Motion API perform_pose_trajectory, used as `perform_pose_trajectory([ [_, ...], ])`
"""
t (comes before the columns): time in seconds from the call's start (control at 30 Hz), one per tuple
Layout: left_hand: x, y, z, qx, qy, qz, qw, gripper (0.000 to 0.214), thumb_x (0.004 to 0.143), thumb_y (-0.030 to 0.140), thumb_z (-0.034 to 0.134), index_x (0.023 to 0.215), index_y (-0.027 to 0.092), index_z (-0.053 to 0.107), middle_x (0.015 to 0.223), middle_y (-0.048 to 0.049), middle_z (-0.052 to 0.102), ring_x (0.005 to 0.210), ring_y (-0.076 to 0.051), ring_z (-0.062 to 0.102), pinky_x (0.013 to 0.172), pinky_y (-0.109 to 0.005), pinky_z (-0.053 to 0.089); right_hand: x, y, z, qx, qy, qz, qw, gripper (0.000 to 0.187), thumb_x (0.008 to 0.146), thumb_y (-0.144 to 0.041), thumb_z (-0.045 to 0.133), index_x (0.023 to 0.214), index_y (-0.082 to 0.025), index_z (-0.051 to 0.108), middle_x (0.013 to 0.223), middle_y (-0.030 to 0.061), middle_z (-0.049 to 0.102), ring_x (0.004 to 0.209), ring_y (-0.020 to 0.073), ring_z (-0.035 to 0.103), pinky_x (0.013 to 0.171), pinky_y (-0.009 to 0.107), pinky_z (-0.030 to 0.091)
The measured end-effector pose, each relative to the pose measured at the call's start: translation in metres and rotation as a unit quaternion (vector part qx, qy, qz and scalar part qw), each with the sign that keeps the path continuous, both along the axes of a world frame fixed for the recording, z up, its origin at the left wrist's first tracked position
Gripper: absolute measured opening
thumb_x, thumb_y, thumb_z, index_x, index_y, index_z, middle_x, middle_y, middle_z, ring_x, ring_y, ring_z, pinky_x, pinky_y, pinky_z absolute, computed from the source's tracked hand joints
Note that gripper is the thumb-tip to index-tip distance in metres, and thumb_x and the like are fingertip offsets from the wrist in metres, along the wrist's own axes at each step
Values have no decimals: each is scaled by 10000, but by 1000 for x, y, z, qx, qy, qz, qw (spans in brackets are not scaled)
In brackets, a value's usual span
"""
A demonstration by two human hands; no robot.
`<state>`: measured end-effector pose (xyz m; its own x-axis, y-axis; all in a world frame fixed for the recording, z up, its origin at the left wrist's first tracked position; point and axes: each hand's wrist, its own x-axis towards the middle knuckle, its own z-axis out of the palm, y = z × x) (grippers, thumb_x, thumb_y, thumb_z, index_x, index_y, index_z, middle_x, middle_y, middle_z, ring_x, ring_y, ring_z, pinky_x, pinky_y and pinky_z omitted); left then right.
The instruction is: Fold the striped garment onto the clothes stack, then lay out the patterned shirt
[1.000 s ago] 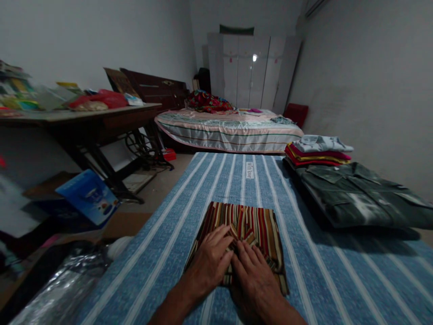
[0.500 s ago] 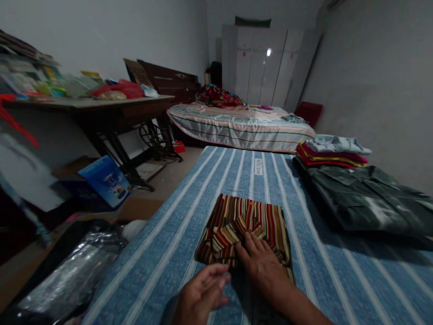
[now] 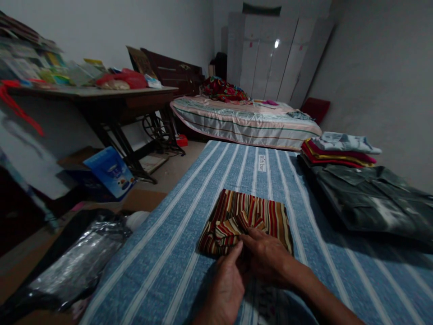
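Note:
A folded shirt (image 3: pixel 270 210) with red, brown, yellow and cream stripes lies on the blue striped bed cover, its collar toward me. My left hand (image 3: pixel 228 282) is at the shirt's near edge, thumb on top beside the collar and the other fingers mostly hidden. Across that edge lies my right hand (image 3: pixel 269 253), its bent fingers on the cloth just below the collar, close to my left thumb. Both hands appear closed on the near edge; the right thumb is hidden.
Folded dark green garments (image 3: pixel 368 194) lie on the right of the blue cover (image 3: pixel 176 225), beside red and pale folded clothes (image 3: pixel 338 151). A sewing table (image 3: pixel 135 92), a blue box (image 3: pixel 110 174) and a shiny plastic bag (image 3: pixel 81 255) are at left. Another bed (image 3: pixel 243 124) stands behind.
My left hand has moved up and right to the shirt's near edge. My right hand has turned, from lying flat to bent fingers pointing left. The view has shifted slightly.

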<state>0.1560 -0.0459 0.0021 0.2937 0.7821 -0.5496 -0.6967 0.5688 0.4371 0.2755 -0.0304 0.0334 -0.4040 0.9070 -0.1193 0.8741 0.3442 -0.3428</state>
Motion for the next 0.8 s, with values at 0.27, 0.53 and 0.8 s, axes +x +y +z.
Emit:
perform_pose_trajectory([
  [0.27,1,-2,-1,-83,57,35,994,321,837,161,598,1149,158,522,1105,-152,660,915,-253,675,879,-462,500,48,86,12,-5,94,-122,988,373,847,-317,502,1161,-153,620,1019,96,686,932,207,626,785,263,429],
  [0.53,3,1,0,-77,71,28,994,415,814,233,644,1185,156,476,1101,-188,661,926,-295,677,824,-452,521,56,171,-18,-123,123,-164,971,176,680,-267,699,767,-116,723,662,36,657,674,165,601,597,220,406],
  [0.8,-8,3,-7,2,178,52,983,265,678,179,722,882,192,553,845,-70,720,834,-261,694,727,-370,539,63,145,-3,-185,297,-174,920,320,741,-299,547,652,3,609,475,-70,464,447,10,408,503,213,271],
])
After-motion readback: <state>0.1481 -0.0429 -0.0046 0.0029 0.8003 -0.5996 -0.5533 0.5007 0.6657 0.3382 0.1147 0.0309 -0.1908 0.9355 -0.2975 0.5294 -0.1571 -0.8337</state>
